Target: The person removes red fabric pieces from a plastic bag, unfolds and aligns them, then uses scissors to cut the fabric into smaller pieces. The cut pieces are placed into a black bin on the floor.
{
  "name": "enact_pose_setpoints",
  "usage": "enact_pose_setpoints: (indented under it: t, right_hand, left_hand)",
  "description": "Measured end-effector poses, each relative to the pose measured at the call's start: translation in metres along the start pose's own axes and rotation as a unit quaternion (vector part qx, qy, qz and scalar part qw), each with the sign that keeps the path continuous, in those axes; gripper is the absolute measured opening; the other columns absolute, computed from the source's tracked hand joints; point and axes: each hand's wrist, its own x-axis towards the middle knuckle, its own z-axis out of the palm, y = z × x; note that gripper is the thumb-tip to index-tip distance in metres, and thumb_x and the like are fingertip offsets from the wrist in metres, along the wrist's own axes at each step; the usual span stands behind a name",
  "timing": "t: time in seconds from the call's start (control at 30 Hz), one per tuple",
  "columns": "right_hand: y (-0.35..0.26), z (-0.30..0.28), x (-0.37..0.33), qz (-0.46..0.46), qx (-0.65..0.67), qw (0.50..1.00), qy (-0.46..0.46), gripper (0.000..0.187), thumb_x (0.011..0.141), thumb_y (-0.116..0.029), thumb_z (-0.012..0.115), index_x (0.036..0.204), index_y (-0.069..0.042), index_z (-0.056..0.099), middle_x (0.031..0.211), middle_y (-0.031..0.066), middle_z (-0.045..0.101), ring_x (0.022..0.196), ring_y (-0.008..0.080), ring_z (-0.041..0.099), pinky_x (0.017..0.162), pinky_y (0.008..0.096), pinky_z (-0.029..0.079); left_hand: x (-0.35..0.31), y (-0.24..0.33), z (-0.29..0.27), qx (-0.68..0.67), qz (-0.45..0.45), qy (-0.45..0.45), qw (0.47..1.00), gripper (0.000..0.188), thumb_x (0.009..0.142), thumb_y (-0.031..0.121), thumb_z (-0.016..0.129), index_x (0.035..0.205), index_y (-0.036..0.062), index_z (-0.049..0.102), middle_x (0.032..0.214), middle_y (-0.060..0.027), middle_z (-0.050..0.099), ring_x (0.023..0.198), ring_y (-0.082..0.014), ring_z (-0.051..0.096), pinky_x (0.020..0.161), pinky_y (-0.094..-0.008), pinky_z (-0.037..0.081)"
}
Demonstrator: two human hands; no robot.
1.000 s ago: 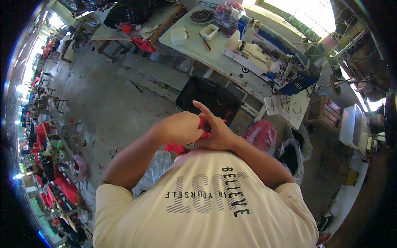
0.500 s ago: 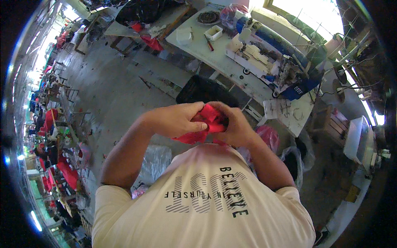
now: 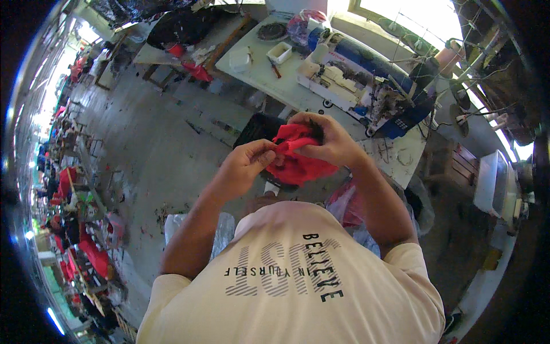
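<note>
A piece of red cloth (image 3: pixel 303 168) hangs between my two hands in front of my chest, bunched at the top and loose below. Fingertips of my left hand (image 3: pixel 247 163) pinch its left edge. Around its upper right part closes my right hand (image 3: pixel 332 142), with a dark patch, perhaps black trim or lining, showing beside the fingers. What kind of article the cloth is I cannot make out. Behind and below it stands a black bin (image 3: pixel 258 127), partly covered by the cloth and my hands.
A white table (image 3: pixel 258 69) with a sewing machine (image 3: pixel 338 83), a small white tray (image 3: pixel 279 53) and a red-handled tool (image 3: pixel 274 69) stands ahead to the right. Clear plastic bags (image 3: pixel 220 235) lie by my sides. A white basin (image 3: pixel 491 182) is far right; red cloth heaps line the left.
The cloth has been spread out from a tight bundle and hangs wider. My left hand has shifted down and left to its edge; my right hand has risen slightly.
</note>
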Motion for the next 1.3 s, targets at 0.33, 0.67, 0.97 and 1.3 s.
enact_pose_setpoints:
  t: [0.33, 0.67, 0.97, 1.3]
  right_hand:
    - [0.085, 0.027, 0.034, 0.15, -0.104, 0.974, 0.134, 0.054, 0.081, -0.03, 0.078, 0.12, -0.001, 0.053, 0.113, 0.011, 0.061, 0.105, 0.0167, 0.058, 0.093, 0.0304, 0.046]
    - [0.051, 0.095, 0.02, 0.422, -0.114, 0.894, 0.097, 0.034, 0.102, -0.028, 0.043, 0.118, 0.001, 0.053, 0.109, 0.0267, 0.063, 0.106, 0.0421, 0.059, 0.09, 0.0441, 0.046]
    - [0.064, 0.12, 0.042, 0.406, -0.191, 0.888, 0.099, 0.04, 0.101, -0.034, 0.045, 0.118, 0.0, 0.056, 0.099, 0.0274, 0.066, 0.098, 0.046, 0.061, 0.085, 0.0469, 0.048]
    - [0.089, 0.11, 0.047, 0.443, -0.02, 0.887, 0.13, 0.035, 0.095, -0.03, 0.06, 0.1, 0.004, 0.067, 0.089, 0.0088, 0.068, 0.079, 0.014, 0.062, 0.065, 0.0317, 0.052]
  left_hand:
    - [0.057, -0.049, -0.074, -0.159, -0.196, -0.065, 0.965, 0.019, 0.094, 0.011, 0.062, 0.107, -0.0028, 0.065, 0.092, -0.0096, 0.071, 0.084, -0.0164, 0.069, 0.081, -0.0288, 0.055]
    - [0.085, -0.107, -0.11, -0.182, -0.195, -0.112, 0.957, 0.024, 0.09, 0.001, 0.064, 0.113, -0.0054, 0.061, 0.107, -0.0118, 0.068, 0.092, -0.0181, 0.069, 0.086, -0.0304, 0.056]
    - [0.096, -0.125, -0.122, -0.08, -0.213, -0.133, 0.965, 0.039, 0.085, 0.001, 0.07, 0.121, -0.003, 0.06, 0.104, -0.0092, 0.069, 0.093, -0.0158, 0.067, 0.082, -0.029, 0.054]
    - [0.098, -0.134, -0.129, -0.072, -0.216, -0.201, 0.953, 0.045, 0.079, 0.003, 0.075, 0.122, -0.0024, 0.061, 0.109, -0.0117, 0.068, 0.097, -0.016, 0.065, 0.086, -0.0295, 0.053]
